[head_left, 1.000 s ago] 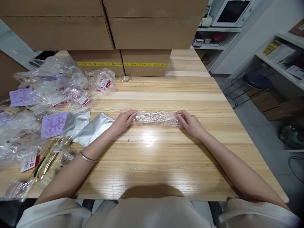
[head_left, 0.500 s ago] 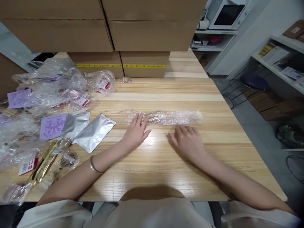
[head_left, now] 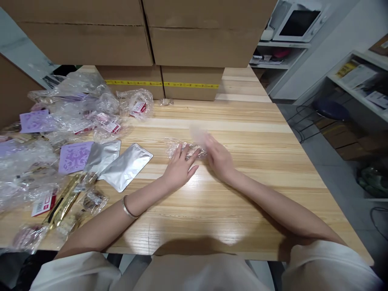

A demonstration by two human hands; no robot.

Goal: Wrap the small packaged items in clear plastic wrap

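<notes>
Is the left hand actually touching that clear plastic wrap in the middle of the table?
Touching: the head view shows the left hand with its spread fingers lying on the clear plastic wrap.

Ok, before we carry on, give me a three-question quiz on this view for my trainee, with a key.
1. Multiple choice: what do the spread fingers of the left hand touch? A) a purple card B) the clear crinkled plastic C) a gold packet
2. True or false: two silver pouches lie to the left of that hand.
3. Fill in the blank: the band across the lower cardboard boxes is ____ in colour.

Key: 1 B; 2 true; 3 yellow.
</notes>
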